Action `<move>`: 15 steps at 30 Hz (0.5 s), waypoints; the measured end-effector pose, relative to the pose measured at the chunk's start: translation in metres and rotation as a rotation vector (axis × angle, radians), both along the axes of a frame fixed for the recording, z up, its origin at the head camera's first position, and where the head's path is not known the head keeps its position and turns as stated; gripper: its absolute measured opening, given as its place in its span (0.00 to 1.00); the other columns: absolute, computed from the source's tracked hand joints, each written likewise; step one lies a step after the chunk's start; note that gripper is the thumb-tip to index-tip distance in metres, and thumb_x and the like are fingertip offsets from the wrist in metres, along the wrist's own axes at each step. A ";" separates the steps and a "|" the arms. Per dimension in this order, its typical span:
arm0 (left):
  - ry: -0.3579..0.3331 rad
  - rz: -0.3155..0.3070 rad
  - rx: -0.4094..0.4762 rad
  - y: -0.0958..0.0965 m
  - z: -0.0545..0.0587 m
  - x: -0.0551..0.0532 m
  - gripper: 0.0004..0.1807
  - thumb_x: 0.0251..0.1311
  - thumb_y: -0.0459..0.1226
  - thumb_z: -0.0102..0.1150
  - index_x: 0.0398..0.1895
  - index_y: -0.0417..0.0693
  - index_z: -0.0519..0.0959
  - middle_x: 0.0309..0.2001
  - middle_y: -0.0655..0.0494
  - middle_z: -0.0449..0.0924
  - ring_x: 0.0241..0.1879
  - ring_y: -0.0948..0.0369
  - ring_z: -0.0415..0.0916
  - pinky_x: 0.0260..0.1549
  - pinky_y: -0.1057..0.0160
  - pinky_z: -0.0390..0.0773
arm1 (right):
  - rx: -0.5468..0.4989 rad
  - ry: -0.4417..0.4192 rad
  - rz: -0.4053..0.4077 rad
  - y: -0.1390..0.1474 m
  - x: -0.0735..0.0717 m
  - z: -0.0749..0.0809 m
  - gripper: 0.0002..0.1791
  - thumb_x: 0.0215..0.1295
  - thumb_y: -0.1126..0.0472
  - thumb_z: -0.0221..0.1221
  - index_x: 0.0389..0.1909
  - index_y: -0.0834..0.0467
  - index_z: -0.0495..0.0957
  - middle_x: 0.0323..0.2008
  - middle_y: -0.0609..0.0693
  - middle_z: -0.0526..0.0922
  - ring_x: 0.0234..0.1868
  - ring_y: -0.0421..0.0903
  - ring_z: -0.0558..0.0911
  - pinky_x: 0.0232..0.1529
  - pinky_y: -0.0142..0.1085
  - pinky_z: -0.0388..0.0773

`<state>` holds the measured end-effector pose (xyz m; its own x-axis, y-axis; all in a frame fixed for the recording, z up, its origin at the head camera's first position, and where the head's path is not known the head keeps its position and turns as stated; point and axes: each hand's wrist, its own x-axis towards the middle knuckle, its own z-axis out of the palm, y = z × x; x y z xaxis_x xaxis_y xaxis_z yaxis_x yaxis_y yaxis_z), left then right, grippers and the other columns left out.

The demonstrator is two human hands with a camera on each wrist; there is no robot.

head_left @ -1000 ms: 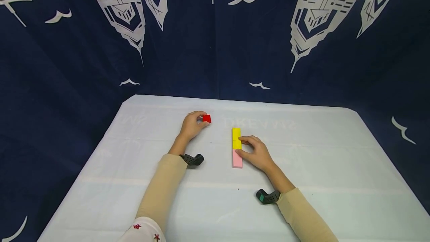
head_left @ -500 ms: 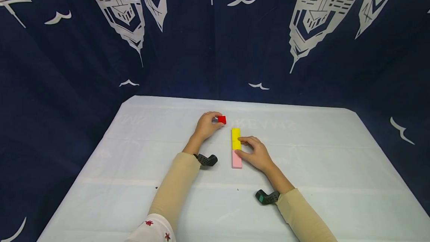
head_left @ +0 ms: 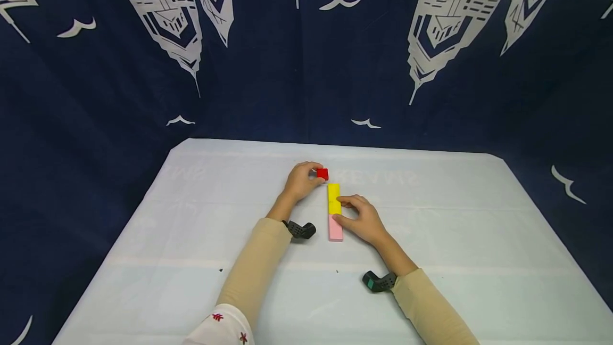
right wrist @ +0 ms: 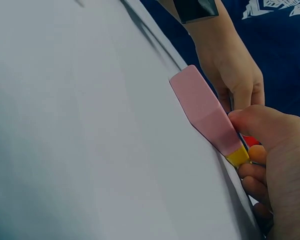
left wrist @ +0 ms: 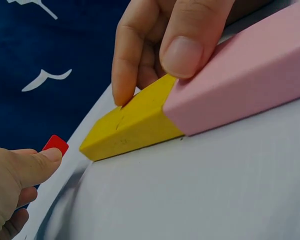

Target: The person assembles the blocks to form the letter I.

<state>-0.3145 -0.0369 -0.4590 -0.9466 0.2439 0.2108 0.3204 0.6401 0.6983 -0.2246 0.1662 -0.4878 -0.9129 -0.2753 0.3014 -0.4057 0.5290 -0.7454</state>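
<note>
Between thumb and fingertips my left hand [head_left: 299,181] pinches a small red block [head_left: 323,174], just beyond the far end of a row of blocks. That row is a yellow block [head_left: 333,191], with a faint line across it, and a pink block [head_left: 335,231] at its near end, lying end to end. My right hand [head_left: 366,219] rests along the row's right side, thumb at the pink block near the join and a fingertip on the yellow block [left wrist: 135,117]. In the right wrist view, the thumb and fingers hide most of the yellow and red blocks.
A white cloth covers the table [head_left: 455,238]. Behind it hangs a dark blue curtain [head_left: 268,79] with white building and bird prints. Black wrist devices [head_left: 301,230] are worn on both arms. A small dark speck [head_left: 221,270] lies left of the left sleeve.
My left hand has carried the red block rightward, to just beyond the yellow end of the row. The right hand stays at the blocks, which have not moved noticeably.
</note>
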 end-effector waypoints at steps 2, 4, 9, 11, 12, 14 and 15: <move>-0.001 -0.009 0.001 0.003 0.000 0.000 0.19 0.59 0.38 0.68 0.54 0.44 0.81 0.51 0.49 0.81 0.53 0.53 0.73 0.60 0.55 0.69 | 0.005 0.003 -0.001 0.000 0.000 -0.001 0.25 0.55 0.59 0.70 0.54 0.62 0.79 0.45 0.53 0.81 0.47 0.51 0.78 0.52 0.48 0.75; -0.002 -0.016 0.007 0.005 0.000 0.001 0.19 0.59 0.38 0.67 0.54 0.44 0.81 0.51 0.49 0.81 0.53 0.52 0.73 0.59 0.55 0.70 | 0.010 0.005 -0.004 0.000 0.000 -0.001 0.25 0.55 0.59 0.70 0.54 0.62 0.79 0.45 0.53 0.81 0.47 0.50 0.78 0.52 0.48 0.76; -0.010 -0.027 0.001 0.010 0.001 0.000 0.19 0.59 0.39 0.67 0.54 0.44 0.81 0.51 0.49 0.81 0.54 0.52 0.73 0.59 0.54 0.69 | 0.012 0.003 -0.008 0.001 -0.001 -0.001 0.25 0.55 0.59 0.70 0.54 0.62 0.79 0.45 0.52 0.81 0.47 0.51 0.78 0.52 0.48 0.75; -0.016 -0.028 -0.004 0.012 0.001 0.000 0.20 0.59 0.39 0.67 0.54 0.44 0.81 0.52 0.49 0.81 0.54 0.52 0.73 0.60 0.54 0.69 | 0.012 -0.001 -0.009 0.001 -0.001 -0.001 0.26 0.55 0.59 0.71 0.54 0.62 0.79 0.45 0.52 0.81 0.47 0.51 0.77 0.52 0.48 0.75; -0.019 -0.028 -0.006 0.012 0.001 0.000 0.20 0.60 0.39 0.67 0.54 0.44 0.81 0.52 0.49 0.81 0.54 0.52 0.73 0.60 0.54 0.69 | 0.013 -0.001 -0.009 0.001 -0.001 -0.001 0.26 0.55 0.59 0.71 0.54 0.62 0.79 0.45 0.52 0.81 0.47 0.51 0.77 0.52 0.48 0.75; -0.020 -0.029 -0.009 0.014 0.001 0.000 0.20 0.60 0.39 0.67 0.54 0.44 0.80 0.52 0.49 0.81 0.55 0.53 0.72 0.60 0.54 0.69 | 0.014 -0.001 -0.010 0.001 -0.001 -0.002 0.26 0.55 0.59 0.70 0.54 0.62 0.79 0.45 0.52 0.81 0.47 0.51 0.77 0.52 0.48 0.75; -0.021 -0.027 -0.011 0.015 0.001 -0.001 0.19 0.60 0.39 0.67 0.55 0.45 0.80 0.52 0.50 0.81 0.55 0.53 0.72 0.60 0.54 0.69 | 0.014 0.000 -0.009 0.001 -0.001 -0.002 0.26 0.55 0.59 0.70 0.55 0.62 0.79 0.45 0.52 0.81 0.47 0.51 0.77 0.52 0.48 0.75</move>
